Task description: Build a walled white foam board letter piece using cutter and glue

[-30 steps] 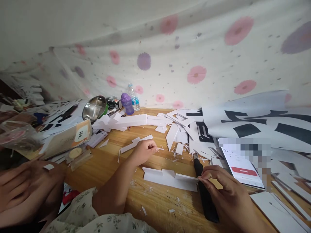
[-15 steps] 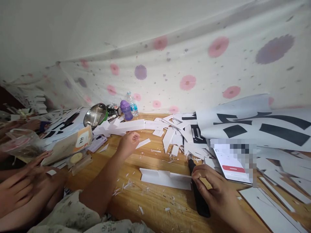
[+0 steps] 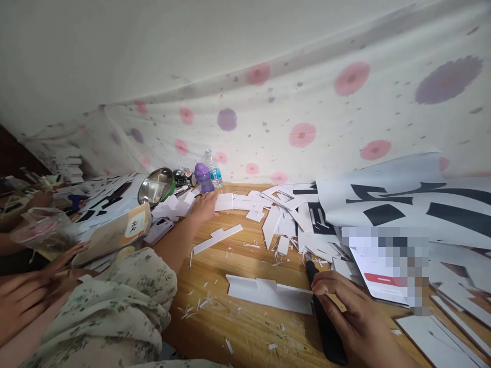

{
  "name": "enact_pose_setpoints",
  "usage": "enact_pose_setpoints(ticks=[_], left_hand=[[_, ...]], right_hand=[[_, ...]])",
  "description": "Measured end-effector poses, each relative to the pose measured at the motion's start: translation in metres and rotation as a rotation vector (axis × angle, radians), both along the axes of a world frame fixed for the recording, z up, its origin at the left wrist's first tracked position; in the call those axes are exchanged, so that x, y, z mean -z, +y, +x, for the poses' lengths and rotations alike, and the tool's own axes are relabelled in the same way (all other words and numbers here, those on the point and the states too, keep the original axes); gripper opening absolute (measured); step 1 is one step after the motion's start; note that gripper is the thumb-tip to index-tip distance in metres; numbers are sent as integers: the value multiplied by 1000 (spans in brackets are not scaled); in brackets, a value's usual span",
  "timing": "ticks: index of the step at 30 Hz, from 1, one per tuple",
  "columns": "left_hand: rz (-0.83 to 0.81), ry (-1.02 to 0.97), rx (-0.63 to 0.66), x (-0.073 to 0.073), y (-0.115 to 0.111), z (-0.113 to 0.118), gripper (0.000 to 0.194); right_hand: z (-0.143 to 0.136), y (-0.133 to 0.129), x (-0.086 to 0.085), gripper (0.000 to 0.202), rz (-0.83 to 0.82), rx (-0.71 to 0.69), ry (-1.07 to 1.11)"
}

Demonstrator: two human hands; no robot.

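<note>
On the near left, a floral sleeve (image 3: pixel 141 296) covers part of the desk (image 3: pixel 245 337), and another person's hand (image 3: pixel 25 301) is farther left. On the near right, the right hand (image 3: pixel 315 290) has its grip pinched on the right end of a white angled piece (image 3: pixel 266 296), which lies on the desk. Beneath that hand lies a black-handled cutter (image 3: pixel 325 329), its tip toward the far side. A lit phone (image 3: pixel 378 278) is just right. Farther off lies a notched white strip (image 3: pixel 218 239); beyond it, the left hand (image 3: pixel 205 204) reaches to a long white piece (image 3: pixel 224 202), but I cannot tell whether its grip is closed. At the far side stand a purple bottle (image 3: pixel 204 178) and a clear bottle (image 3: pixel 215 176), before a flowered curtain (image 3: pixel 261 107).
</note>
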State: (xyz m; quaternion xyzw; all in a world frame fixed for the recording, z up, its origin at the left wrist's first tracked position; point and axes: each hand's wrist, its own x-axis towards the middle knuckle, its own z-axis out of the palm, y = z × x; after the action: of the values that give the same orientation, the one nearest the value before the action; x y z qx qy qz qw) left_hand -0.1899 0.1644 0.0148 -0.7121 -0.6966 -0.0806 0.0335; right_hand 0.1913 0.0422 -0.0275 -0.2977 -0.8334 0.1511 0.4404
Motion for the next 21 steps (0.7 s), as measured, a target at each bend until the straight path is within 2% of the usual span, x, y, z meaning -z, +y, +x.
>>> enact_pose_setpoints(ticks=[4, 8, 12, 17, 21], left_hand=[[-48, 144, -11, -1, 16, -2, 75], [-107, 256, -16, -1, 28, -1, 67], [-122, 313, 20, -10, 32, 8, 73], [-130, 287, 149, -28, 41, 40, 77], [-170, 198, 266, -36, 56, 76, 58]], right_hand=[[0, 1, 1, 16, -2, -4, -3], [1, -1, -3, 17, -6, 7, 16], [0, -4, -11, 20, 6, -10, 5], [-2, -6, -16, 21, 13, -20, -8], [-3, -6, -15, 23, 2, -29, 1]])
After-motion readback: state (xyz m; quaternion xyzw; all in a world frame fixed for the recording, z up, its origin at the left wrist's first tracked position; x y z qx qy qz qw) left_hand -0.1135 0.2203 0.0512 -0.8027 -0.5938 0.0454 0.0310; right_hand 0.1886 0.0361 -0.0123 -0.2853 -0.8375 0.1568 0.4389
